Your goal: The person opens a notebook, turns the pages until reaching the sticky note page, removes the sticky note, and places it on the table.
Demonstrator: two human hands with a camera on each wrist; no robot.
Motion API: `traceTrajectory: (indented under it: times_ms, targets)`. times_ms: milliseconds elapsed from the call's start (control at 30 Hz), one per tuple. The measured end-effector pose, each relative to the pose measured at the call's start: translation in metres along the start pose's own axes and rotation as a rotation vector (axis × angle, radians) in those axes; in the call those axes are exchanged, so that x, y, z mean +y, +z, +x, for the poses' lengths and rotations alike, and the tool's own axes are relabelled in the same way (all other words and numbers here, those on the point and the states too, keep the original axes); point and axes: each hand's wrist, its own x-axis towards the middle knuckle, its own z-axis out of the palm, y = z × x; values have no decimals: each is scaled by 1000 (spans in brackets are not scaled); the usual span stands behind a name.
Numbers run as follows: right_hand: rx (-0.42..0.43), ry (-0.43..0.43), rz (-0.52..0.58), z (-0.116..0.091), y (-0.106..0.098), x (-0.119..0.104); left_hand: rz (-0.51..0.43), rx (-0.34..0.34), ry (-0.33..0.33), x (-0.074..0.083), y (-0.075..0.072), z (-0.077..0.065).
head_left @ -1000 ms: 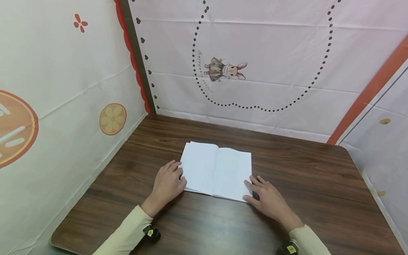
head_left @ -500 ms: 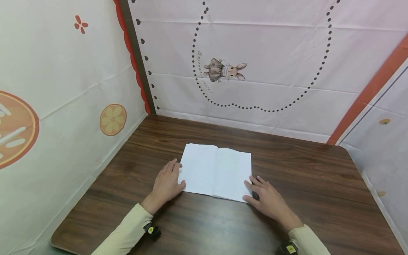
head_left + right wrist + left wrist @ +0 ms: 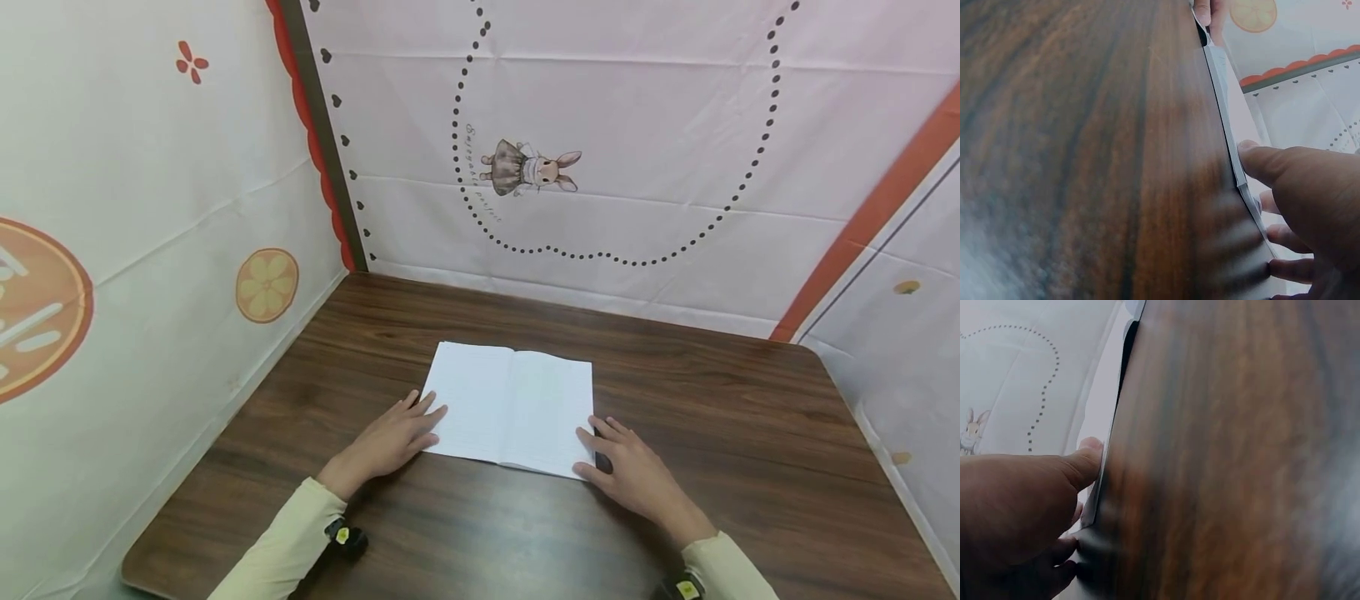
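Note:
An open notebook (image 3: pixel 480 404) with white, faintly lined pages lies on the brown wooden table. My left hand (image 3: pixel 386 442) rests at the lower left of the left page, its fingers extended and spread over the paper. In the left wrist view the thumb (image 3: pixel 1088 459) lies on the page near its lower edge. At the lower right corner, my right hand (image 3: pixel 637 471) touches the right page with relaxed, spread fingers. Its thumb (image 3: pixel 1254 156) presses on the page by the bottom edge in the right wrist view, and the other fingertips sit along the side edge.
The table (image 3: pixel 712 400) reaches to a white printed cloth (image 3: pixel 637 150) at the back, with more cloth at the left (image 3: pixel 165 167) and right sides. Each wrist bears a black strapped device (image 3: pixel 348 540).
My left hand has shifted from the left page's outer edge onto the page, its fingers spreading out. The left page's loose upper corner now lies more even. The right hand has stayed put.

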Motion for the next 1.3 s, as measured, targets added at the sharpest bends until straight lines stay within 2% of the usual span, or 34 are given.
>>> traceTrajectory:
  times_ms: [233, 467, 867, 1133, 1300]
  targets:
    - [15, -3, 5, -1, 1, 2, -32, -28, -21, -7, -1, -2]
    - [-1, -15, 16, -1, 2, 4, -37, -28, -40, -12, 1, -6]
    - [-17, -57, 6, -3, -5, 12, -66, -36, -50, -10, 1, -2]
    - [64, -44, 15, -2, -2, 4, -71, -33, -54, -10, 1, -2]
    - [75, -20, 20, -2, 1, 2, -69, -36, -54, -10, 1, -2]
